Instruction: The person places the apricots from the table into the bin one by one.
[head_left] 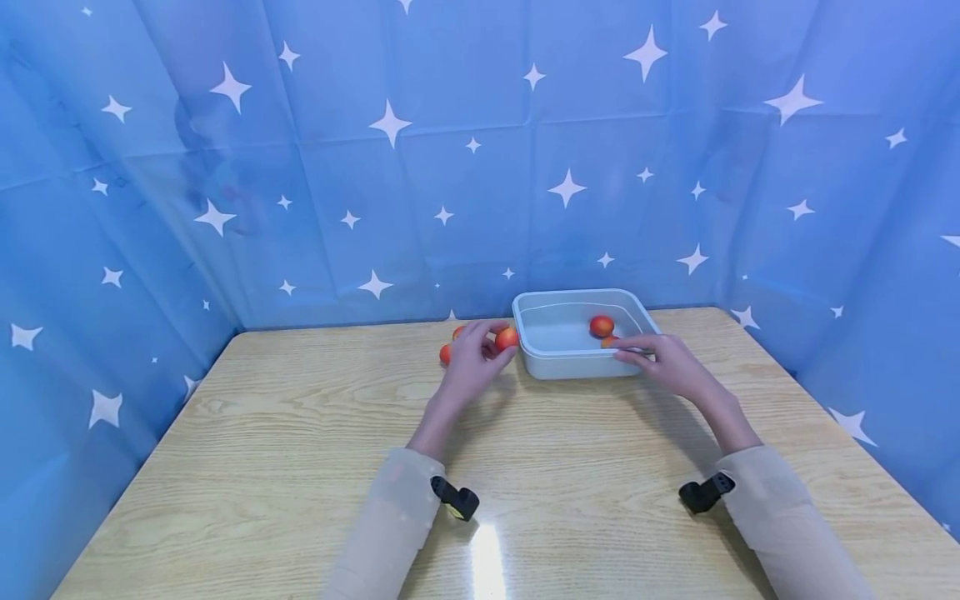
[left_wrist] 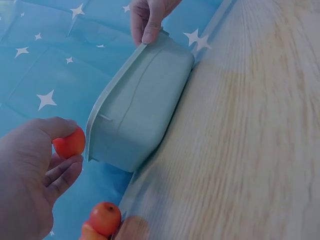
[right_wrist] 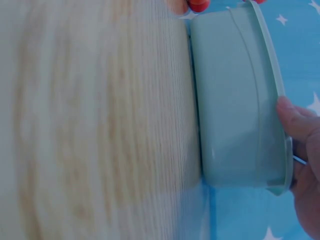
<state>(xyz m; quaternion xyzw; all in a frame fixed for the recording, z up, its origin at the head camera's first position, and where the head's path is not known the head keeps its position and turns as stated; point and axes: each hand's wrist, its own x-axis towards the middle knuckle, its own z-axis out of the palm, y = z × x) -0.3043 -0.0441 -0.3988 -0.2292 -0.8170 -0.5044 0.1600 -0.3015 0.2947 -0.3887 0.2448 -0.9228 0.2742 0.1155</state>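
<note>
One round, glossy red-orange fruit [head_left: 507, 339] is pinched by the left hand [head_left: 471, 358], just beside the left rim of a pale blue rectangular plastic box [head_left: 573, 367]. It looks light and firm, its skin likely slippery and easily bruised; a fingertip hold round its middle should suit. The right hand [head_left: 672, 365] grips the box's rim near its front right corner. Two similar fruits [head_left: 602, 326] lie inside; others [left_wrist: 105, 218] rest on the wooden tabletop [head_left: 300, 458].

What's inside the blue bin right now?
Two red fruits show; the bin's front wall and the right hand cover part of the nearer one and the near-right corner.
</note>
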